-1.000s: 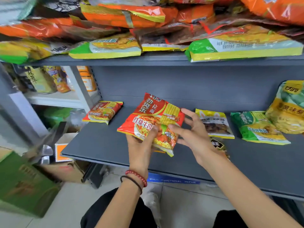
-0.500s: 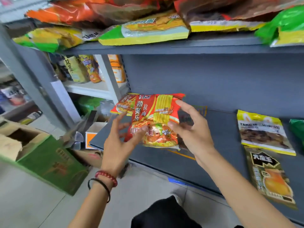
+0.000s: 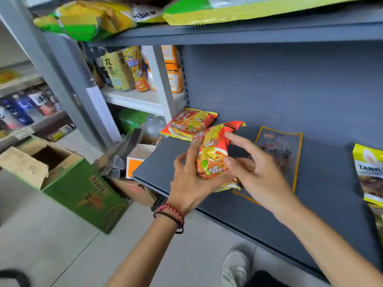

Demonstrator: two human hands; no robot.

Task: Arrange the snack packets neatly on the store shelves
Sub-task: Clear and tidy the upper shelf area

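Observation:
A red and yellow noodle packet (image 3: 213, 154) hangs just above the dark grey shelf (image 3: 161, 160). My left hand (image 3: 190, 181) grips its lower left side from below. My right hand (image 3: 255, 172) holds its right edge with thumb and fingers. A matching red noodle packet (image 3: 186, 124) lies flat at the shelf's back left corner. A dark packet with an orange border (image 3: 284, 154) lies on the shelf behind my right hand, partly hidden. A yellow and brown snack packet (image 3: 369, 172) lies at the far right.
The shelf above (image 3: 248, 32) holds green and yellow packets (image 3: 87, 19). A side rack (image 3: 141, 98) carries yellow and orange bags (image 3: 126, 69). On the floor at left stand an open green carton (image 3: 83, 191) and smaller boxes (image 3: 136, 158). My shoe (image 3: 235, 266) is below.
The view swung left and down. Both hands carried the noodle packet toward the shelf's left end, close to the matching packet, and turned it more edge-on.

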